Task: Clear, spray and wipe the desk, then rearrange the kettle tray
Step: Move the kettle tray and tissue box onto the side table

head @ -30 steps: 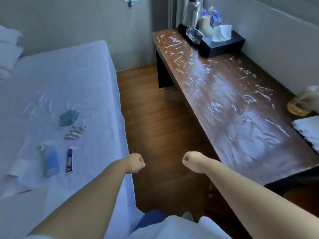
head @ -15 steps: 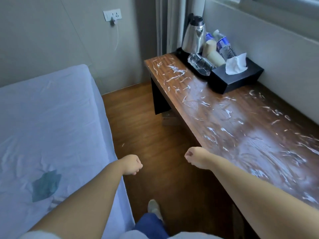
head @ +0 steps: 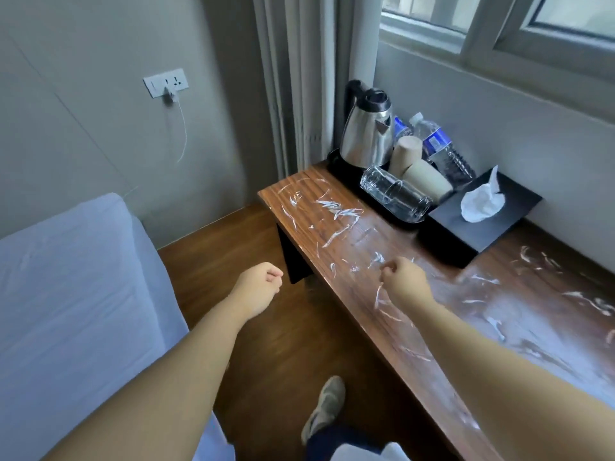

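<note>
Head view: the person is closing in on the kettle tray (head: 404, 218), now just ahead of the right hand (head: 404, 279) over the smeared table (head: 519, 314); both it and the left hand (head: 261, 282) are curled, holding nothing, suggesting rearranging comes next.

We see a grey wall (head: 83, 94) filling the upper left of the frame, with a white socket plate (head: 165, 82) and a thin cable hanging from it. Pale curtains (head: 293, 81) hang at top centre; a window (head: 499, 24) runs across the upper right. Brown wood floor (head: 266, 327) fills the centre, and what may be a bed (head: 66, 294) lies lower left.
</note>
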Demonstrator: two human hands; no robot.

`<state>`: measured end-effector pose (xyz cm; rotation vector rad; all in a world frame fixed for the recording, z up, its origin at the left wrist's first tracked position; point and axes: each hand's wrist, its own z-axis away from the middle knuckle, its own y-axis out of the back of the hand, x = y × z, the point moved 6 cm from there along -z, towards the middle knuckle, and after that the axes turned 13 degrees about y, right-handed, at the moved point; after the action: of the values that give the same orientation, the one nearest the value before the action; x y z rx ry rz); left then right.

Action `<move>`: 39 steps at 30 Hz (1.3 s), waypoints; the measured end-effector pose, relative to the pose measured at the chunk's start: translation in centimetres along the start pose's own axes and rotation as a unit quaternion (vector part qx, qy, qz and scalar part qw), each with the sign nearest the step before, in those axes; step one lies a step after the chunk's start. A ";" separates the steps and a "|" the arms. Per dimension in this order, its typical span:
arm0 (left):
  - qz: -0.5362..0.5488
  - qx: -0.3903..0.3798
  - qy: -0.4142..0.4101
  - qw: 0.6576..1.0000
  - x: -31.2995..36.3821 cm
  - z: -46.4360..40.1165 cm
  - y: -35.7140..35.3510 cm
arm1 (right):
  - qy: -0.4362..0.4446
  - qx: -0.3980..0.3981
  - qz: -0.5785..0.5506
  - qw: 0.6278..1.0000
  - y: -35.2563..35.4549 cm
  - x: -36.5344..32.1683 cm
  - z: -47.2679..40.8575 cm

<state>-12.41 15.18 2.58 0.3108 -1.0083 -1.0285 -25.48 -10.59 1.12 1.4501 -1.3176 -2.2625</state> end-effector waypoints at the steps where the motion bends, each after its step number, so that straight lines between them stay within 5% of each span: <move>1: 0.008 0.009 -0.011 1.000 1.8 -1.7 0.8 | -0.020 0.014 -0.020 1.000 0.3 0.1 -1.8; 5: 0.023 0.005 -0.022 0.999 7.4 -7.9 2.5 | -0.082 0.057 -0.070 0.993 1.1 0.5 -7.3; 9: 0.015 -0.013 -0.039 0.999 11.6 -12.9 2.4 | -0.149 0.182 -0.098 0.967 3.3 1.5 -9.3; 17: -0.001 0.010 -0.067 0.998 19.3 -21.3 2.2 | -0.172 0.377 0.096 0.905 8.9 2.2 -10.2; 23: -0.019 -0.009 -0.109 0.994 24.6 -27.2 2.6 | -0.388 0.290 0.068 0.872 7.9 5.5 -9.7; 39: -0.064 -0.085 -0.182 0.978 30.3 -34.8 -1.7 | -0.485 0.303 0.071 0.817 7.0 6.2 -12.4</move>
<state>19.14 -18.40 -0.66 0.0449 -1.2307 -1.3102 -21.08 -25.46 0.31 0.0750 -2.4681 -2.6701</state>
